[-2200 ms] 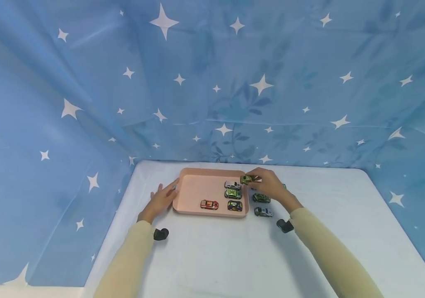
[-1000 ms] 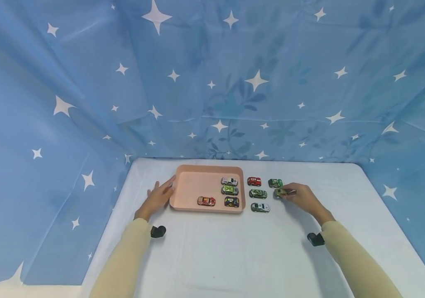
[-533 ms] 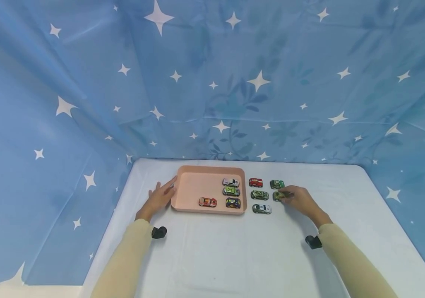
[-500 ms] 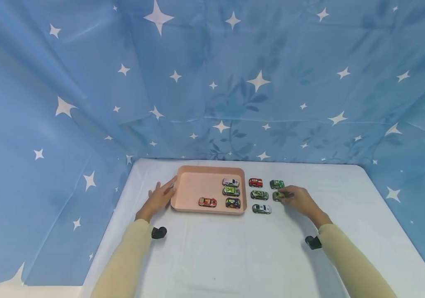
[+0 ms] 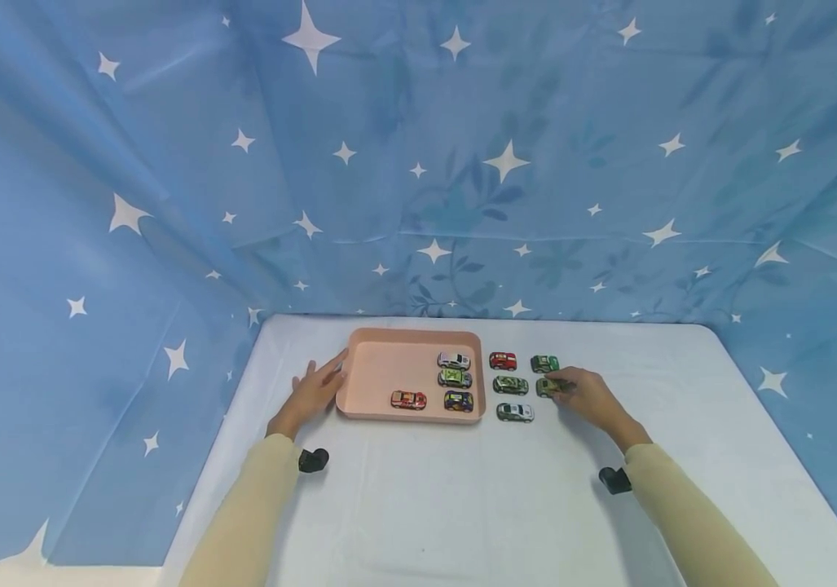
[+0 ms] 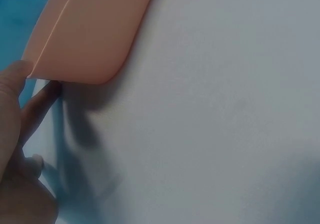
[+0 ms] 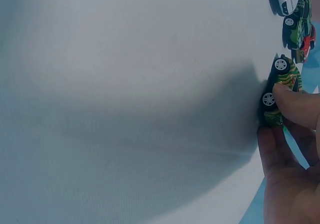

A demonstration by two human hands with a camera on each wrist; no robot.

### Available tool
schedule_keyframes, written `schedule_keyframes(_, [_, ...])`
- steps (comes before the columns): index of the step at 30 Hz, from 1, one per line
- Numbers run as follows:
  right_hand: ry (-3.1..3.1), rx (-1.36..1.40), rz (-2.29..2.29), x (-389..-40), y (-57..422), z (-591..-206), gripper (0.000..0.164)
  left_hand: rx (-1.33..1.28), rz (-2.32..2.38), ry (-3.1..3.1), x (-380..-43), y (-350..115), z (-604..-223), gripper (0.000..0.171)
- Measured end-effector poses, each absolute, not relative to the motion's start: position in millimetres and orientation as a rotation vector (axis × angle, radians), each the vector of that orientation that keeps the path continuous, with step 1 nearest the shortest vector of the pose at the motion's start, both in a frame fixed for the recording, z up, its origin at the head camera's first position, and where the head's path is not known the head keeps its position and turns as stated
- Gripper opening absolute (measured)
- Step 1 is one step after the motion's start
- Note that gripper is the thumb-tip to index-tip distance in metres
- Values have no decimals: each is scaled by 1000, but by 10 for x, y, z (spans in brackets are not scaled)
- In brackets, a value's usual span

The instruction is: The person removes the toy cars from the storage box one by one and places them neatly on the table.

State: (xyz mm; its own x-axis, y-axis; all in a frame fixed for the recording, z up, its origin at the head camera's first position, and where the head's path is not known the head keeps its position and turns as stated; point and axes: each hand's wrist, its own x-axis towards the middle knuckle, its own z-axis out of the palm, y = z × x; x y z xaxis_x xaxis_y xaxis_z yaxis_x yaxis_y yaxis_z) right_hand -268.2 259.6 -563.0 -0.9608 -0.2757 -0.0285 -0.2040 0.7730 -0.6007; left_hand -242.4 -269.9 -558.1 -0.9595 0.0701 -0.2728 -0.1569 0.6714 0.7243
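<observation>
Green toy car, toward the far edge of the worktop, pinched by right hand; left hand, fingers relaxed, touches pink tray.

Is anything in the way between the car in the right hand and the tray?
Yes: a camouflage-green car sits on the table directly between the car in the right hand and the tray.

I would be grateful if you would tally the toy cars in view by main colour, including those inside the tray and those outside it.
Green cars: 4
Red cars: 2
White or silver cars: 2
Dark blue car with yellow: 1
Total: 9
</observation>
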Motion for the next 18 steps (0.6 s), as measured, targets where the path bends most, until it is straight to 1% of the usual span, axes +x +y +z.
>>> schedule_keyframes(5, [2858,-408,-948,-2680,2591,-5630,38,-73,1163,2614,-2415,-2697,-5579,59])
schedule_keyframes(12, [2860,-403,-995,-2675,2583,-5579,42,-68,1179,2620,-2395,-2688,-5549,59])
schedule_keyframes(18, [2889,-373,-1033,-2674,2606,-5489,41,-58,1167,2618,-2389,-2687,-5549,59])
